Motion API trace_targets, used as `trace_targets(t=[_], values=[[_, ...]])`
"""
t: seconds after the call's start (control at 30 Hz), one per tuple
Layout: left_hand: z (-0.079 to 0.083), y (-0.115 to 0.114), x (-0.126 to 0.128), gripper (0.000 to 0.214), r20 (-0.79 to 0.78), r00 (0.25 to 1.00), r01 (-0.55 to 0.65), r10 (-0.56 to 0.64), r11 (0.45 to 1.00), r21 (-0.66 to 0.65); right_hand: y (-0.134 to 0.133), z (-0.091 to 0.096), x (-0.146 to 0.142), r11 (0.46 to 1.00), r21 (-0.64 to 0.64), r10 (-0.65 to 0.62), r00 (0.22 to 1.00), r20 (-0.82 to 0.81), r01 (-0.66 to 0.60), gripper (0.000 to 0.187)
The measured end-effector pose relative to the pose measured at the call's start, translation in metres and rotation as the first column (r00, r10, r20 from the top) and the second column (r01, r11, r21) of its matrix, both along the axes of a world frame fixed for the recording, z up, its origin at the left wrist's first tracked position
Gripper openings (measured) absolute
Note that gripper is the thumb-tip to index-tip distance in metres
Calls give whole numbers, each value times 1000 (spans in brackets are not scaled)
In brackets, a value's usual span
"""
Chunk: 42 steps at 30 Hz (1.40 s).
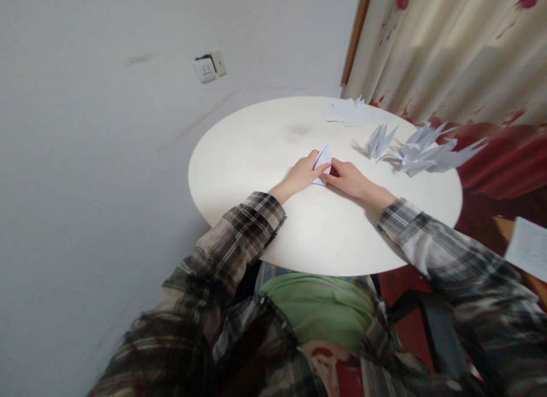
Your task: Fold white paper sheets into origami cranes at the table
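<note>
A small piece of folded white paper [323,156] stands between my hands over the middle of the round white table, its pointed tip facing away from me. My left hand [302,172] grips its left side, with the thumb lying across the front. From the right, my right hand [348,177] pinches the paper's lower right edge with thumb and curled fingers. Parts of the paper's lower half are hidden behind the fingers.
Several folded paper cranes [421,152] stand at the right of the white table [239,152]. Flat sheets of white paper [348,113] lie at the far edge. A wall with a socket [205,70] is at the left, a flowered curtain [453,49] behind, right.
</note>
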<state>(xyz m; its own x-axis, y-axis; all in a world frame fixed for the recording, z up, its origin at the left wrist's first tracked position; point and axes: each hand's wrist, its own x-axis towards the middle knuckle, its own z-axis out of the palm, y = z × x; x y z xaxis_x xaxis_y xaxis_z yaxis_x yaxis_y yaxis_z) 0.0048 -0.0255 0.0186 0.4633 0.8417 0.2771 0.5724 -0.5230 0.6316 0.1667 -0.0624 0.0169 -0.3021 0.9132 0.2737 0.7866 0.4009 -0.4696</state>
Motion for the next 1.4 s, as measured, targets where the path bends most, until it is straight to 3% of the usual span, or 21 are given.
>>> trace_targets(t=[1.4], values=[[6,-6,1,29,-41,998,-52,51,998,-32,-3,4,-3,1000,10,-23,998,52,22,22]])
